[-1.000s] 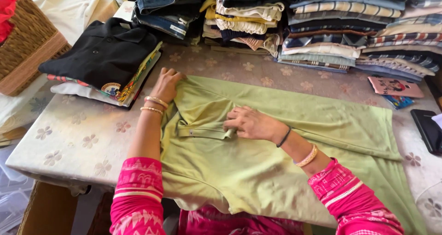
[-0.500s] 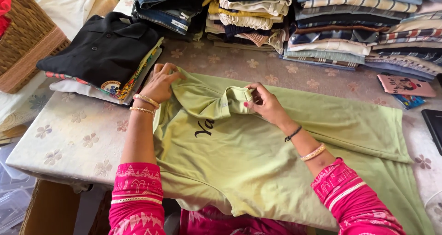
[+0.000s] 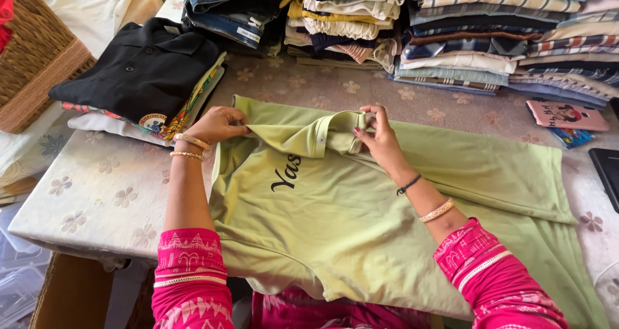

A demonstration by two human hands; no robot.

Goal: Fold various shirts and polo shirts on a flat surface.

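Observation:
A light green polo shirt (image 3: pixel 361 206) with black lettering lies spread on the floral-covered table (image 3: pixel 97 181), hanging over the near edge. My left hand (image 3: pixel 216 124) pinches the shirt's left shoulder edge. My right hand (image 3: pixel 377 135) grips the collar (image 3: pixel 322 132) near its middle, fingers closed on the fabric. Both arms wear pink patterned sleeves and bangles.
A black shirt (image 3: pixel 145 68) tops a folded pile at the left. A wicker basket (image 3: pixel 32 58) stands at far left. Stacks of folded clothes (image 3: pixel 490 32) line the back. A pink phone case (image 3: pixel 566 115) and a dark tablet (image 3: pixel 606 174) lie at right.
The shirt's top portion has been unfolded toward the back, showing the lettering. Both hands moved up from the middle of the shirt to the shoulder and collar.

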